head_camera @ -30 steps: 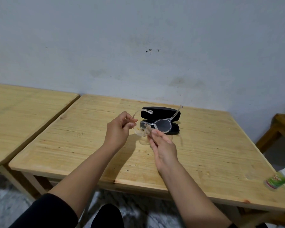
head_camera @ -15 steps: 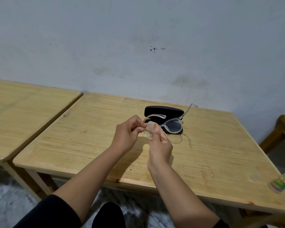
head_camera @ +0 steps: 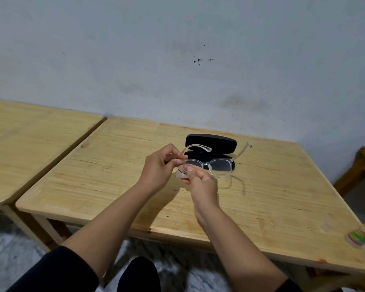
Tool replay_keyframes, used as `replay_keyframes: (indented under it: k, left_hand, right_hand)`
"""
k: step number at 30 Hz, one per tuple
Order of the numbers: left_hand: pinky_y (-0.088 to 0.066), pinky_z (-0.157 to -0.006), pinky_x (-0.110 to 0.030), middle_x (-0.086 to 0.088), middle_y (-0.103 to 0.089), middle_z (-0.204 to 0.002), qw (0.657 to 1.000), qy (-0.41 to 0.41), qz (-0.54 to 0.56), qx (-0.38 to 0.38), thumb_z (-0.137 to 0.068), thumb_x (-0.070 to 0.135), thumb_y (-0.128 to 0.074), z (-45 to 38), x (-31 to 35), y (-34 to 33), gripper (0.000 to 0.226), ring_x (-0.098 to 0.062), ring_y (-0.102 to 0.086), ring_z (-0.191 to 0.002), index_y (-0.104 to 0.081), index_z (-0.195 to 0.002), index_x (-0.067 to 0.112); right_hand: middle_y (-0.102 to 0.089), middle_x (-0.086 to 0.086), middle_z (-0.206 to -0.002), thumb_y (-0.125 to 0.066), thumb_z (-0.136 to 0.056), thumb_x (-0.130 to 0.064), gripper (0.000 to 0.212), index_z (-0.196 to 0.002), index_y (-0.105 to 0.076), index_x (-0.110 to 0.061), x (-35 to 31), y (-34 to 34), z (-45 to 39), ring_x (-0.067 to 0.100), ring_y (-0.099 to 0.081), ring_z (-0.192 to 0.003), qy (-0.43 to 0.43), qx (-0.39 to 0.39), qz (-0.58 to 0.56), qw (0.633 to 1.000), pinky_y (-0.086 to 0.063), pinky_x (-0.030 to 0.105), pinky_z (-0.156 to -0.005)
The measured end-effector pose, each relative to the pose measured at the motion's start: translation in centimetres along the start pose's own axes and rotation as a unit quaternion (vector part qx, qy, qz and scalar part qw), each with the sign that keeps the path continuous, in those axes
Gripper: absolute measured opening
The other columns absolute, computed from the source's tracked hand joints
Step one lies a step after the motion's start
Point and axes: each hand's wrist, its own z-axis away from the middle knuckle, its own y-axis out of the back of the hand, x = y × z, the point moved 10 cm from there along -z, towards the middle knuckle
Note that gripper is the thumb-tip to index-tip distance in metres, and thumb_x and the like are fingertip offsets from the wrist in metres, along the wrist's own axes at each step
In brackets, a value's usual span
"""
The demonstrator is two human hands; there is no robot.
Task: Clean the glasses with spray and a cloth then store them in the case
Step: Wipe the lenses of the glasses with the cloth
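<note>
cloth point(head_camera: 180, 175) lower on lens, glasses point(head_camera: 216, 165) levelled

Head view, looking forward and down, table point(head_camera: 261, 197) near

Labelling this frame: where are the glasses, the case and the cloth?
glasses point(head_camera: 220, 167): head view, on the uncovered lens.
case point(head_camera: 211, 139): head view, on the raised lid.
cloth point(head_camera: 181, 175): head view, on the fold below the fingers.

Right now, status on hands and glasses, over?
Left hand pinching clear-framed glasses at hinge. Right hand rubbing small beige cloth on lens. Black case open behind, unobstructed.
</note>
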Motion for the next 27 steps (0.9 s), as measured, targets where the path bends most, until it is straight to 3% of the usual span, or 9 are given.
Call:
replay_keyframes:
  k: [4,7,11,15,19,23,27]
  left_hand:
    - [-0.052,-0.076,-0.015,0.01,-0.072,-0.087,1.0,0.005,-0.013,0.01,-0.087,0.003,-0.059,0.0,-0.2,0.7,0.018,0.002,-0.068,-0.085,-0.054,-0.075,0.016]
    - [-0.054,-0.077,-0.02,0.008,-0.073,-0.089,1.0,0.008,-0.013,0.017,-0.087,0.003,-0.058,0.0,-0.3,0.6,0.012,-0.002,-0.069,-0.086,-0.054,-0.079,0.011]
    - [-0.052,-0.077,-0.016,0.01,-0.072,-0.088,0.999,0.003,-0.017,0.031,-0.087,0.003,-0.057,-0.1,-0.1,0.8,0.01,-0.001,-0.069,-0.086,-0.056,-0.081,0.01]
    - [-0.053,-0.077,-0.019,0.009,-0.072,-0.086,0.998,-0.02,-0.045,0.024,-0.086,0.0,-0.058,0.1,0.5,0.0,0.011,0.004,-0.067,-0.087,-0.055,-0.081,0.009]
    - [-0.053,-0.075,-0.017,0.008,-0.072,-0.086,0.999,-0.035,-0.031,0.023,-0.085,-0.003,-0.058,0.6,1.0,-1.2,0.013,0.005,-0.066,-0.09,-0.053,-0.079,0.009]
    - [-0.049,-0.073,-0.008,0.011,-0.07,-0.083,0.999,-0.033,-0.012,0.03,-0.085,-0.003,-0.059,0.7,1.5,-1.1,0.025,0.009,-0.065,-0.089,-0.053,-0.074,0.019]
    - [-0.045,-0.067,-0.004,0.013,-0.069,-0.081,0.999,-0.032,-0.008,0.034,-0.084,-0.001,-0.06,0.7,1.9,-0.8,0.034,0.013,-0.063,-0.085,-0.051,-0.07,0.028]
  right_hand:
    - [-0.072,-0.006,-0.092,-0.054,-0.092,-0.014,0.027,-0.076,-0.071,-0.028,-0.3,-0.4,-0.3,0.01,-0.063,-0.083,0.018,-0.04,0.057,0.997,-0.05,0.021,-0.075]
    - [-0.072,-0.01,-0.085,-0.053,-0.092,-0.016,0.025,-0.079,-0.071,-0.026,-0.7,0.3,-0.5,0.007,-0.061,-0.073,0.036,-0.027,0.083,0.996,-0.049,0.021,-0.07]
    - [-0.07,-0.016,-0.089,-0.051,-0.093,-0.021,0.025,-0.083,-0.071,-0.032,-0.9,1.7,0.2,0.005,-0.063,-0.086,0.063,0.047,0.094,0.993,-0.047,0.021,-0.072]
    - [-0.062,-0.024,-0.1,-0.048,-0.095,-0.021,0.025,-0.107,-0.068,-0.031,-0.5,2.5,0.9,0.007,-0.061,-0.098,0.059,0.131,0.035,0.989,-0.052,0.029,-0.085]
    - [-0.064,-0.013,-0.112,-0.047,-0.096,-0.018,0.026,-0.112,-0.067,-0.021,-0.6,2.8,1.1,0.004,-0.058,-0.106,0.059,0.194,-0.049,0.978,-0.046,0.02,-0.091]
    - [-0.066,-0.015,-0.1,-0.05,-0.094,-0.014,0.023,-0.102,-0.071,-0.019,-0.1,2.4,0.7,0.008,-0.062,-0.101,0.043,0.177,-0.062,0.981,-0.05,0.026,-0.091]
    - [-0.067,-0.012,-0.101,-0.05,-0.094,-0.012,0.024,-0.099,-0.072,-0.019,0.1,1.8,0.5,-0.001,-0.062,-0.09,0.048,0.134,-0.036,0.989,-0.051,0.023,-0.087]
